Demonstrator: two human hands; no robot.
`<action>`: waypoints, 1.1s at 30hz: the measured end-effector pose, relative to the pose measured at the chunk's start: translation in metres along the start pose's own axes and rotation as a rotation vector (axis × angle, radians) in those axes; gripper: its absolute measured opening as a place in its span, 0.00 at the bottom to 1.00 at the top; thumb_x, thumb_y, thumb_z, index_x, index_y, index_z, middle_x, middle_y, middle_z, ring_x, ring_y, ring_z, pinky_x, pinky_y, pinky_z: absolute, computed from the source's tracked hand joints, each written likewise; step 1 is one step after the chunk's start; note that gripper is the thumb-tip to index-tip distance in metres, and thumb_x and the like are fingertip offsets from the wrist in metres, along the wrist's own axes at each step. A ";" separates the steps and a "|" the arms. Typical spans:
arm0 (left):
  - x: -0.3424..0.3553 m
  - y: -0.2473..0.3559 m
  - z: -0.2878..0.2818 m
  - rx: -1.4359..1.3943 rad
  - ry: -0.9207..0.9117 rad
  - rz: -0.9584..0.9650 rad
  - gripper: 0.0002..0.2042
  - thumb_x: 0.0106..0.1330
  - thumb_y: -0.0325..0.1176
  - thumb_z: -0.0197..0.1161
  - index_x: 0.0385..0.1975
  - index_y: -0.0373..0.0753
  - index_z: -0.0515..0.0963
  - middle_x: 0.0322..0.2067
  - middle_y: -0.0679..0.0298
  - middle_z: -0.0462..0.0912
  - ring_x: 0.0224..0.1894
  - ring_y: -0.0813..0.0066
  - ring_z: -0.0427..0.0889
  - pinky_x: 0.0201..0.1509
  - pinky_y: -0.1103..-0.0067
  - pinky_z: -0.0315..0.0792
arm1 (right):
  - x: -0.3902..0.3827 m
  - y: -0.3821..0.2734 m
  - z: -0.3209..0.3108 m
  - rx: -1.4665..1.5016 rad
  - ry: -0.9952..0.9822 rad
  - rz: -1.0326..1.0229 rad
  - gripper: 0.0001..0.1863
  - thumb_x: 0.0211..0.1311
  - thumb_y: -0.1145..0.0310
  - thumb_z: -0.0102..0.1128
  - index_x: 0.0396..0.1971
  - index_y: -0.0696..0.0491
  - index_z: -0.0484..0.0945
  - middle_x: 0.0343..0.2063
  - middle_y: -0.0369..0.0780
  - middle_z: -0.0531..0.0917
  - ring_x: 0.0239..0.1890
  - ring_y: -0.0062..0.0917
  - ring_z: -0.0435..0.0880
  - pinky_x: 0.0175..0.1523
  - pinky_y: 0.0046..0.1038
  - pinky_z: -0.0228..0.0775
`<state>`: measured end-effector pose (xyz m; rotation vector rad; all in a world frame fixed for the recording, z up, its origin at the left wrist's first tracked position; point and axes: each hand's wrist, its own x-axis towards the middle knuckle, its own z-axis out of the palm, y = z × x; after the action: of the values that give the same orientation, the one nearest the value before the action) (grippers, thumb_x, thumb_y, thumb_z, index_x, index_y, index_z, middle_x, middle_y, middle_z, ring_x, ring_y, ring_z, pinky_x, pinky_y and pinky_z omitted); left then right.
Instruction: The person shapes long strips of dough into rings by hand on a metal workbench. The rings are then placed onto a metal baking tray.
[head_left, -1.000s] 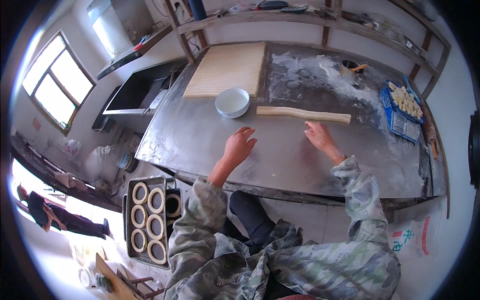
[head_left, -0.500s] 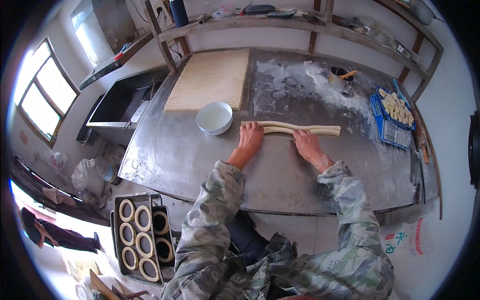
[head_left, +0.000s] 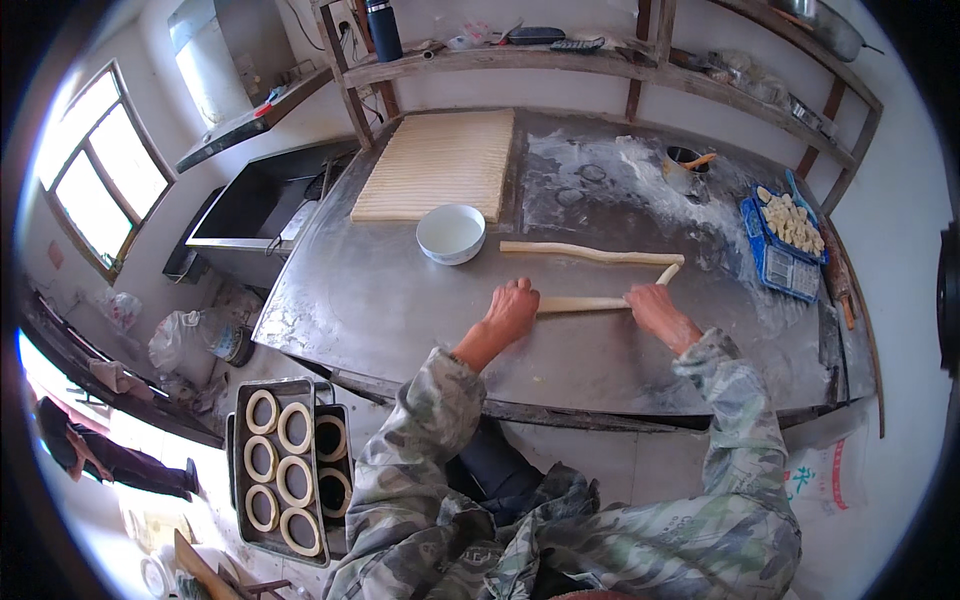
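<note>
A long pale dough strip (head_left: 581, 304) is stretched between my two hands, just above or on the metal table. My left hand (head_left: 511, 310) is closed around its left end. My right hand (head_left: 656, 311) pinches it farther right, and a short end of the strip sticks out beyond that hand, angled away to the far right. That end meets or nearly meets a second dough strip (head_left: 590, 253), which lies alone on the table beyond my hands. A white bowl (head_left: 450, 235) stands left of this second strip.
A ridged slab of dough strips (head_left: 437, 165) covers the table's back left. At the right are a blue scale (head_left: 787, 270) with dough pieces, a rolling pin (head_left: 838, 270) and a metal pot (head_left: 684, 172). Trays (head_left: 238, 470) of dough rings stand low at the left.
The two strips lay side by side under my hands before. My hands have drawn one strip toward me, apart from the other, and my view has shifted slightly.
</note>
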<state>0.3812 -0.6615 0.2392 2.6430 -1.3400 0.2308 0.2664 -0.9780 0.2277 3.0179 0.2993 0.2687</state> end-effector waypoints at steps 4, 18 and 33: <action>-0.035 0.020 -0.009 -0.023 -0.008 0.029 0.07 0.56 0.28 0.62 0.33 0.35 0.82 0.41 0.53 0.78 0.43 0.52 0.81 0.43 0.60 0.77 | -0.035 0.024 -0.006 -0.071 0.011 0.041 0.06 0.54 0.73 0.58 0.30 0.52 0.83 0.29 0.44 0.83 0.37 0.43 0.85 0.43 0.46 0.76; -0.107 -0.025 -0.025 -0.008 -0.057 -0.129 0.12 0.61 0.39 0.63 0.36 0.38 0.82 0.39 0.52 0.81 0.43 0.50 0.83 0.46 0.59 0.78 | -0.060 -0.069 -0.035 0.065 -0.002 0.066 0.09 0.61 0.62 0.62 0.32 0.52 0.81 0.31 0.43 0.84 0.38 0.42 0.85 0.40 0.44 0.76; -0.132 -0.061 -0.032 -0.041 -0.091 -0.512 0.18 0.60 0.49 0.67 0.40 0.40 0.84 0.36 0.51 0.85 0.41 0.50 0.85 0.45 0.60 0.79 | -0.023 -0.103 -0.030 0.243 0.022 0.257 0.13 0.52 0.63 0.69 0.33 0.56 0.84 0.28 0.48 0.85 0.35 0.46 0.86 0.41 0.47 0.76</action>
<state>0.3513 -0.5154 0.2371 2.8736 -0.6364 0.0137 0.2195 -0.8803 0.2418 3.2960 -0.0615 0.3051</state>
